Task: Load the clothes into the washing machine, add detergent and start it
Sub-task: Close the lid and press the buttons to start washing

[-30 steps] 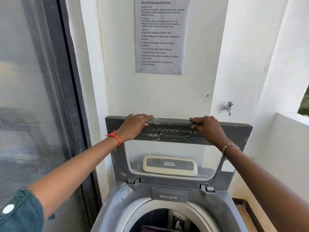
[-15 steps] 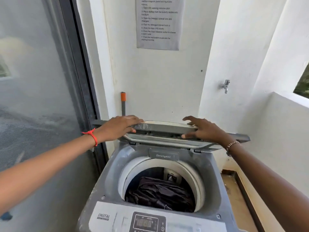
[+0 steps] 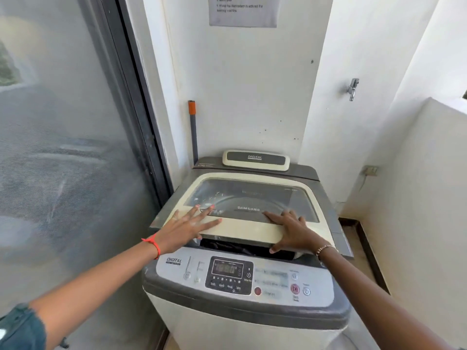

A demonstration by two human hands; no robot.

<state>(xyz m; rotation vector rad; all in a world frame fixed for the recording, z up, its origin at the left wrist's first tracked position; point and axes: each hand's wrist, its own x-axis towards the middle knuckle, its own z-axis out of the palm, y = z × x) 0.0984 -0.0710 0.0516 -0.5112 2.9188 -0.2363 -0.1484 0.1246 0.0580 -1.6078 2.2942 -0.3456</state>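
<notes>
Washing machine (image 3: pixel 242 332): off-white body, dark grey top band. Lid (image 3: pixel 242 229): cream frame, smoky tinted window. Control panel (image 3: pixel 177 271): silver. Display block (image 3: pixel 228 275): black. Round button (image 3: pixel 257 291): red. Clothes (image 3: pixel 227 245) under the lid edge: black. Wrist cord (image 3: pixel 155 245): red-orange. Sleeve (image 3: pixel 20 329): teal. Pole (image 3: pixel 193 130): grey, orange tip. Wall (image 3: pixel 240 84): white.

Left hand (image 3: pixel 188 224): reached forward, palm down, fingers straight and spread (red thread (image 3: pixel 153 245) at the wrist). Right hand (image 3: pixel 290 229): likewise forward, palm down, fingers flat, thumb angled downward, bracelet (image 3: pixel 324 248) at wrist.
</notes>
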